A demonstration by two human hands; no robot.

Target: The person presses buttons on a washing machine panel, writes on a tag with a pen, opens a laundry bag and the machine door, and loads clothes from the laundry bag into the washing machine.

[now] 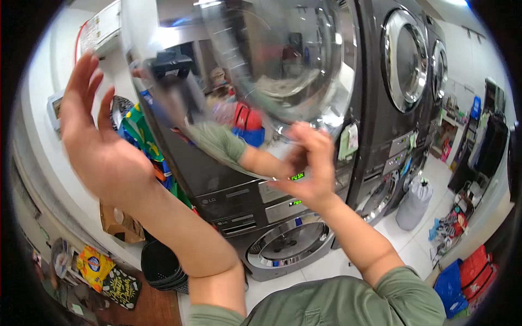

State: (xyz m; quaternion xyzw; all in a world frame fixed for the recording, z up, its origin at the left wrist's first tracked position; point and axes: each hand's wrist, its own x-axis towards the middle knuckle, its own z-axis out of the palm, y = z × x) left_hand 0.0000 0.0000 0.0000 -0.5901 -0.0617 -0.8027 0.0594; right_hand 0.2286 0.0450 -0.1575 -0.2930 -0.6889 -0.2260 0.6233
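My left hand (106, 144) is raised at the left with its fingers apart and nothing in it, just left of a tall dark washer-dryer stack. My right hand (315, 165) is curled at the lower rim of the upper machine's round dryer door (234, 81), thumb below and fingers above. The door is swung out towards me, smeared by motion, and mirrors my arm and sleeve. Below it, a control panel (285, 209) shows green lit characters. Lower down is the closed round door of the bottom machine (288, 244).
A second stack with a round door (405, 60) stands to the right. A grey tied sack (415, 204) is on the tiled floor. Dark baskets (160, 266), a brown paper bag (122, 223) and a yellow bag (93, 266) are at lower left. Red and blue bags (478, 277) lie at lower right.
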